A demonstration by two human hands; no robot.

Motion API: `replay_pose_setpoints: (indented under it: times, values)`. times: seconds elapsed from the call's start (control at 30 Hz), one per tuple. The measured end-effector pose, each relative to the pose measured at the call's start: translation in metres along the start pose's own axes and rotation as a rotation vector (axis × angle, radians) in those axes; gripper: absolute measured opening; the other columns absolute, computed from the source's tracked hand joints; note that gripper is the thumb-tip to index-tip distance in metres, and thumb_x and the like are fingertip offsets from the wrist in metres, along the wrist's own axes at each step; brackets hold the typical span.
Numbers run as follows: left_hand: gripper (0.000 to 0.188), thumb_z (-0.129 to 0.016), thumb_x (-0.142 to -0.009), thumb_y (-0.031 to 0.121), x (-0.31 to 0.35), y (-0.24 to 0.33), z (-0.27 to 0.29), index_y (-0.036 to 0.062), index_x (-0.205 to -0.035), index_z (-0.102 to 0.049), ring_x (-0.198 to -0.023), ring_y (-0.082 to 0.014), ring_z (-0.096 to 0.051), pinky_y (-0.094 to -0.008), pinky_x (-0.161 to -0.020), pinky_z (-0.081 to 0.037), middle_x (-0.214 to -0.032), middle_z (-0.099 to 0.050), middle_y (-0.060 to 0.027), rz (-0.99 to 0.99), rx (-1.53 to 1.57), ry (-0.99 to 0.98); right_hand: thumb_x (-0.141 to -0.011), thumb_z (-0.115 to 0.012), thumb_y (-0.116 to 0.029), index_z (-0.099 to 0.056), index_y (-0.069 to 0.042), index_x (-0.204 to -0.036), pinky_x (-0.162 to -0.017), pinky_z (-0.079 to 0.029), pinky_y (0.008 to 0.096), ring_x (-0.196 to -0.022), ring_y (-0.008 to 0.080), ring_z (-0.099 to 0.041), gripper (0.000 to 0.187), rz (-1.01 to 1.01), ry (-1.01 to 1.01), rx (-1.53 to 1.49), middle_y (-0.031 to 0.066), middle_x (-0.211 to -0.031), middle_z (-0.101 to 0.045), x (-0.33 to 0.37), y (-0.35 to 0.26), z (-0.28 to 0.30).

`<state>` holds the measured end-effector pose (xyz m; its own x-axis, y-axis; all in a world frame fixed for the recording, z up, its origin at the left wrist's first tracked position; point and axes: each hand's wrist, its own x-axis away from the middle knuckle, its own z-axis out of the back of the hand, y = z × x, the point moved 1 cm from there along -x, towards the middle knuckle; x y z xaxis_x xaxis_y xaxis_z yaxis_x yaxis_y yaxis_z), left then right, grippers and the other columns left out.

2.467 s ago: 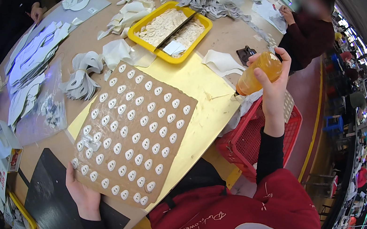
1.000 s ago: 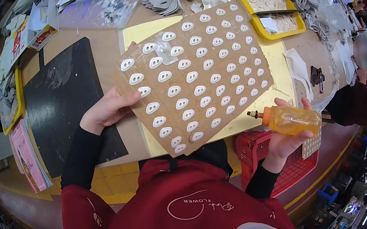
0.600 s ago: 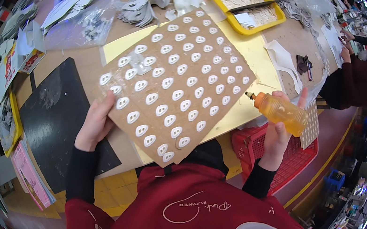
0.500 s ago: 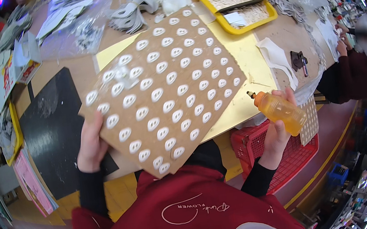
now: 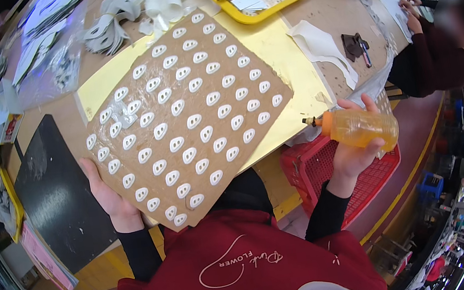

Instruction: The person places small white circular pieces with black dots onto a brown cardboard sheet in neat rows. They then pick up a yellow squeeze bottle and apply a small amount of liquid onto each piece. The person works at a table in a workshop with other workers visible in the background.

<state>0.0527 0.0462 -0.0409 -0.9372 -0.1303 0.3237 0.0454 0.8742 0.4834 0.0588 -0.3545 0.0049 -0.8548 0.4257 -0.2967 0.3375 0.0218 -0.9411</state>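
A brown board (image 5: pixel 169 118) with rows of small white pieces (image 5: pixel 194 122), each with two holes, lies tilted across the front of the table. My left hand (image 5: pixel 113 200) grips its near left edge, with the fingers hidden under it. A clear shiny scrap (image 5: pixel 127 120) sits among the pieces on its left part. To the right of the board, my right hand (image 5: pixel 353 158) is wrapped round an orange translucent squeeze bottle (image 5: pixel 355 127) with liquid inside. The bottle's dark nozzle points left toward the board, without touching it.
Yellow sheet (image 5: pixel 274 42) lies under the board. Beyond it stands a yellow tray (image 5: pixel 282 11) of pale pieces. A black panel (image 5: pixel 63 200) lies at left, a red crate (image 5: pixel 308 172) stands below the table's right edge. A co-worker (image 5: pixel 440 54) sits at right.
The view has shifted, so the table things sit further left and higher. The bottle has turned from slanting to nearly level. Both hands keep their holds.
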Motion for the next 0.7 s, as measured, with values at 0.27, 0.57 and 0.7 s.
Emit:
replay_pose_setpoints:
  times: [0.27, 0.57, 0.7]
  values:
    - [0.076, -0.036, -0.097, 0.065, 0.000, -0.009, -0.008, 0.0088, -0.147, -0.033, -0.129, -0.0318, -0.047, -0.0477, -0.107, -0.041, -0.146, -0.043, -0.0148, -0.071, -0.150, 0.261, -0.096, -0.054, -0.049, -0.053, 0.002, -0.121, -0.052, -0.046, 0.0201, -0.086, 0.0209, -0.069, 0.056, -0.078, 0.101, 0.140, 0.0229, -0.104, -0.068, -0.015, 0.035, -0.001]
    - [0.067, -0.032, -0.101, 0.058, -0.002, -0.005, 0.001, 0.0090, -0.147, -0.035, -0.131, -0.0315, -0.045, -0.0477, -0.109, -0.038, -0.146, -0.043, -0.0134, -0.036, -0.033, 0.057, -0.097, -0.053, -0.046, -0.052, 0.002, -0.121, -0.051, -0.045, 0.0214, -0.083, 0.0209, -0.068, 0.054, -0.097, 0.114, 0.151, 0.0231, -0.103, -0.068, -0.009, 0.048, -0.004]
    - [0.065, -0.032, -0.102, 0.056, -0.002, -0.005, 0.010, 0.0082, -0.146, -0.036, -0.129, -0.0314, -0.047, -0.0477, -0.108, -0.039, -0.145, -0.045, -0.0143, -0.011, -0.027, 0.040, -0.097, -0.053, -0.047, -0.052, 0.002, -0.121, -0.050, -0.045, 0.0216, -0.083, 0.0217, -0.068, 0.055, -0.104, 0.123, 0.141, 0.0234, -0.102, -0.067, -0.009, 0.052, -0.002]
